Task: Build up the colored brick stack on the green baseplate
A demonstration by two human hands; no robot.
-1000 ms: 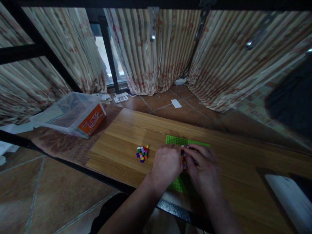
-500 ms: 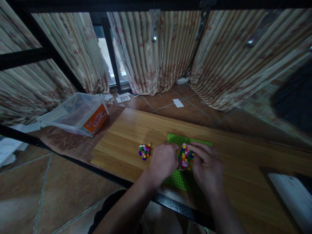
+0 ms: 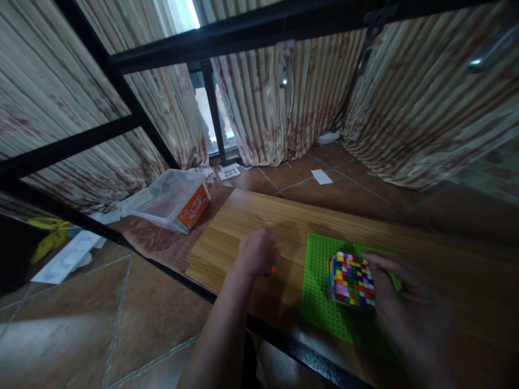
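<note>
A block of small multicoloured toy bricks [image 3: 351,278] stands on a green studded baseplate [image 3: 316,286]. At the block's right side is my right hand [image 3: 409,308], its index finger along the far corner and its thumb against the near side, gripping it. My left hand [image 3: 258,253] is off to the left, low over the wooden board, with fingers curled in and slightly blurred. Whatever it pinches, if anything, is hidden. Beneath its fingers a few loose bricks [image 3: 267,274] peek out; the hand covers the others.
A clear plastic bin [image 3: 162,200] with an orange label sits at the board's far left end. Black metal bars [image 3: 150,140] cross in front of striped curtains [image 3: 259,108]. White paper [image 3: 321,176] lies on the tiled floor beyond the wooden board [image 3: 227,227].
My left hand has left the brick block and moved left over the loose bricks. My right hand stays at the block's right side. The view has shifted left.
</note>
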